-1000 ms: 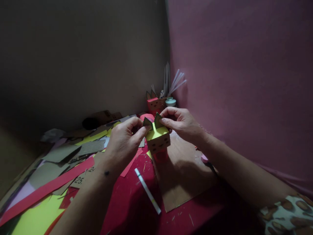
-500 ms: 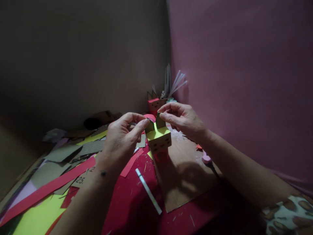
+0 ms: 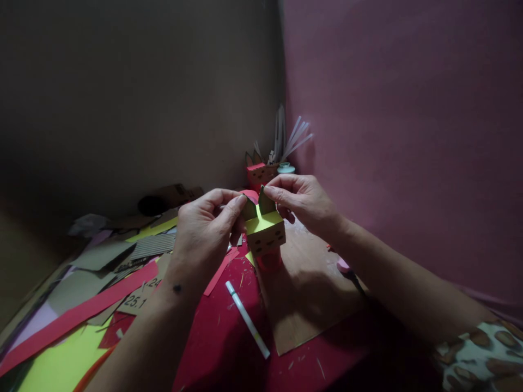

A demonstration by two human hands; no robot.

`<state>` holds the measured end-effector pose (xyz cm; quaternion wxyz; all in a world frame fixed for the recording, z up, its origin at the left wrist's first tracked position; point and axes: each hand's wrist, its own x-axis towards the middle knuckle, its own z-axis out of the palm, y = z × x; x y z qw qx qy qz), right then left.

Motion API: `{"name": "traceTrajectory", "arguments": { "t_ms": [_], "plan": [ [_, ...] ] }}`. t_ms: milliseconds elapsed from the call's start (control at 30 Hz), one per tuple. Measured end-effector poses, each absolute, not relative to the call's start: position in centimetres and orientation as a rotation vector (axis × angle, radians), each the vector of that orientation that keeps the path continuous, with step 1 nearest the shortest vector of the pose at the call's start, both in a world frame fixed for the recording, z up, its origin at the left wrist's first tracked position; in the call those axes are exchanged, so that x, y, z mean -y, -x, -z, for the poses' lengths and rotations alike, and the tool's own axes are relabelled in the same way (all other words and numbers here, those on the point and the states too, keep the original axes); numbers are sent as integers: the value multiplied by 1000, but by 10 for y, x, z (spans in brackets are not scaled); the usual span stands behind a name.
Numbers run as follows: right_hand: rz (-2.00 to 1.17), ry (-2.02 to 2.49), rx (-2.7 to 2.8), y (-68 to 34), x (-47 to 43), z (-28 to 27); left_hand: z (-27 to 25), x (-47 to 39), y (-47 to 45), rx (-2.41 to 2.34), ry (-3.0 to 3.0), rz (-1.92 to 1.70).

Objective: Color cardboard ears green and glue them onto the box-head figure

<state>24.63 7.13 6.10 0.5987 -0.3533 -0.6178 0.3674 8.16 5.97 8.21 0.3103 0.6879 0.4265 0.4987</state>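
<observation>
A small cardboard box figure [image 3: 266,238] with a yellow top, a drawn face and two dark pointed ears stands on a red base on the table. My left hand [image 3: 206,231] pinches the left ear between thumb and forefinger. My right hand [image 3: 304,200] pinches the right ear [image 3: 265,202] the same way. Both hands hover just above the figure's top, one on each side.
A white pen [image 3: 247,318] lies on the red table surface [image 3: 229,348]. A brown cardboard sheet [image 3: 310,294] lies under the figure. Paper and card scraps, a long red strip [image 3: 77,316] and yellow paper cover the left. A similar red figure [image 3: 258,173] and a cup of sticks [image 3: 286,142] stand in the corner.
Both hands stay pinched on the ears, shifting slightly; the left fingers closed tighter on the left ear. The figure has hardly moved.
</observation>
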Motion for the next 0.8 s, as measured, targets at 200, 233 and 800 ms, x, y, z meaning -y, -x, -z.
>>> {"name": "traceTrajectory", "arguments": {
  "t_ms": [200, 233, 800],
  "plan": [
    [-855, 789, 1438, -247, -74, -57, -82, -59, -82, -1112, -1822, -1326],
    [-856, 784, 1440, -247, -74, -56, -82, -59, -82, -1112, -1820, -1328],
    [-786, 822, 1468, -245, -76, -55, -82, -63, -82, -1109, -1812, -1320]
  ]
}}
